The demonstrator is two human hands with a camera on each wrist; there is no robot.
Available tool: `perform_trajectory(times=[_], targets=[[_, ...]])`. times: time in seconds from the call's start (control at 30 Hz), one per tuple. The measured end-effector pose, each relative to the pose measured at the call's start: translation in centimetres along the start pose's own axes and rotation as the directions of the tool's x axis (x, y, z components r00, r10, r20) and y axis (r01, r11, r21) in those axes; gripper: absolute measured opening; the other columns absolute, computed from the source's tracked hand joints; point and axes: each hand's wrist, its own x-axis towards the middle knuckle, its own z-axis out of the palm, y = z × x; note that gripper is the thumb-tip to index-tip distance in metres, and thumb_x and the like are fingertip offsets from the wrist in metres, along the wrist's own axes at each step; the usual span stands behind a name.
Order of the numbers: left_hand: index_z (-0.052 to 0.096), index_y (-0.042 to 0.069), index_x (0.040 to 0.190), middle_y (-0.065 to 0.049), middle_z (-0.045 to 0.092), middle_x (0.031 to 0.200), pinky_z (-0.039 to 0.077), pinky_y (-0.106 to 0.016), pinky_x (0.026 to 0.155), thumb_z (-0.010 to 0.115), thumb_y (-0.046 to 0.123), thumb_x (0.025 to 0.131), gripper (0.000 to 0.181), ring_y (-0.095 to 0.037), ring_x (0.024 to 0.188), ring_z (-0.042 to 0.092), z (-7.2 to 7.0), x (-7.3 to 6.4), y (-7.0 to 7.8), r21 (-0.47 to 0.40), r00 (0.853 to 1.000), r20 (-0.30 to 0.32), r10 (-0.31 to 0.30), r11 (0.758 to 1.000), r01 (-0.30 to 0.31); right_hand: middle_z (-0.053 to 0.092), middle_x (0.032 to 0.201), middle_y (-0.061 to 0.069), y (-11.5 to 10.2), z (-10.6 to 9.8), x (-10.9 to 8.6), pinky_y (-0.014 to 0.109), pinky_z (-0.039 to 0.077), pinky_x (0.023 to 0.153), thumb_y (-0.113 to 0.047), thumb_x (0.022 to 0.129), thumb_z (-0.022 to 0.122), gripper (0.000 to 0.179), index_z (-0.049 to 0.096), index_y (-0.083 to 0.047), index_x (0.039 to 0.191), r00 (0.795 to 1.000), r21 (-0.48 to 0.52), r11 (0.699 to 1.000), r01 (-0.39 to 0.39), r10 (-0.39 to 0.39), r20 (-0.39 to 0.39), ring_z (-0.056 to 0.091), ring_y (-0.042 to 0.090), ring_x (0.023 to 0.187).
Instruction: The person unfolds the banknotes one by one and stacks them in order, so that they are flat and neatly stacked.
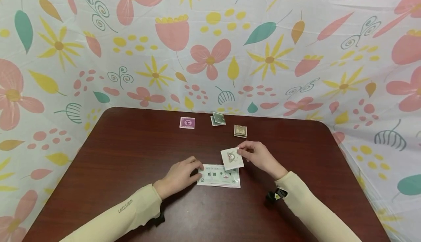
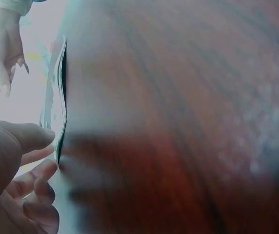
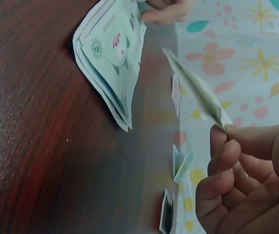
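My left hand [image 1: 180, 176] holds the left end of a small stack of pale green play banknotes [image 1: 213, 180], thumb and fingers at its edge. The top note bears a "2" and a cartoon animal face. In the left wrist view the stack [image 2: 60, 97] shows edge-on beside the thumb. Between thumb and fingers, my right hand [image 1: 260, 156] pinches a folded white note [image 1: 230, 159] with a grey cartoon figure, over the stack's upper right corner. The right wrist view shows this folded note [image 3: 198, 87] nearly edge-on, apart from the stack.
Toward the table's back edge lie a purple folded note [image 1: 187, 123], a dark green one [image 1: 218, 119] standing partly unfolded, and a brown one [image 1: 240, 131]. A flower-patterned cloth [image 1: 210, 59] hangs behind the dark red-brown table [image 1: 131, 154].
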Motion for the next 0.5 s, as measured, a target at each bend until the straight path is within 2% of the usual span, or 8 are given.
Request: perform_trajectory(times=[0.13,0.27,0.5], targets=[[0.074,0.017,0.109,0.002,0.065,0.105,0.053,-0.033,0.070,0.075,0.020,0.097,0.013,-0.012,0.082,0.063,-0.1,0.1,0.2,-0.009,0.999,-0.036,0.001,1.000,-0.001,0.071,0.088,0.001,-0.4,0.2,0.0,0.028,0.049,0.065,-0.011,0.097,0.073,0.008,0.077,-0.007,0.102,0.999,-0.041,0.998,0.042,-0.040,0.029,0.058,0.015,0.072],[0.074,0.017,0.107,0.003,0.067,0.103,0.055,-0.035,0.073,0.075,0.019,0.097,0.011,-0.012,0.087,0.066,-0.1,0.4,0.6,-0.046,0.996,-0.085,0.005,0.999,-0.009,0.073,0.089,-0.002,-1.0,0.5,0.0,0.029,0.050,0.074,-0.011,0.097,0.073,0.006,0.078,-0.009,0.100,0.989,-0.101,0.987,0.128,-0.120,0.081,0.061,0.012,0.080],[0.076,0.017,0.107,0.007,0.070,0.097,0.046,-0.024,0.065,0.072,0.024,0.101,0.010,-0.005,0.072,0.055,0.2,1.0,1.3,-0.196,0.992,-0.125,-0.013,0.980,-0.012,0.075,0.094,-0.004,-1.9,1.5,-0.2,0.026,0.051,0.073,-0.012,0.099,0.070,0.008,0.078,-0.012,0.102,0.959,-0.102,0.969,0.223,-0.200,0.201,0.061,0.007,0.080]])
